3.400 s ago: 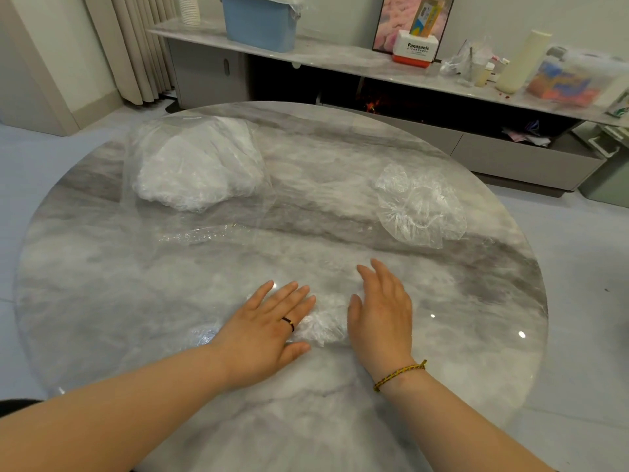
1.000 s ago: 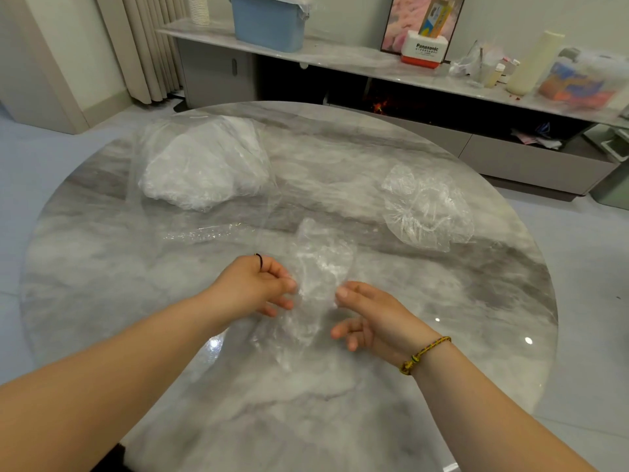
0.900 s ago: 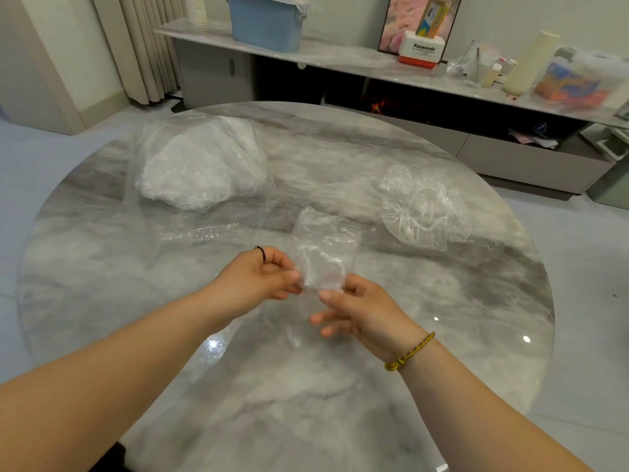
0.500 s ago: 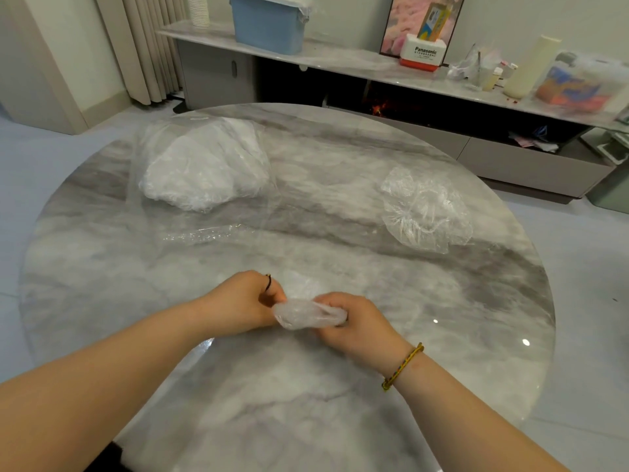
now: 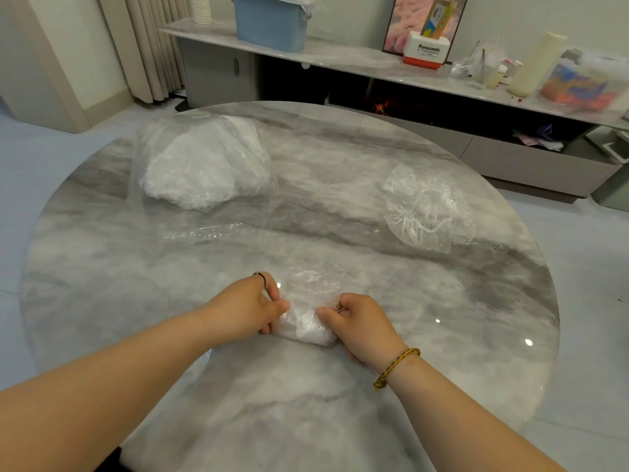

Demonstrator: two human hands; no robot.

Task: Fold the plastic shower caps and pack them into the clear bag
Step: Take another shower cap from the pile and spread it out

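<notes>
A folded clear shower cap (image 5: 304,315) lies on the round marble table (image 5: 136,301) near its front. My left hand (image 5: 246,306) pinches its left side and my right hand (image 5: 362,323) pinches its right side, both with curled fingers. The clear bag (image 5: 204,168), stuffed with white folded caps, rests at the back left with its open mouth reaching toward the middle of the table. Another shower cap (image 5: 427,209) lies spread out and crumpled at the right.
Behind the table runs a low marble-topped cabinet (image 5: 340,57) with a blue bin (image 5: 270,20), a battery box (image 5: 423,52) and other clutter. Curtains (image 5: 149,46) hang at the back left.
One second ago both hands held the cap up, stretched out above the table. They folded it into a small bundle and brought it down onto the table, where they hold it.
</notes>
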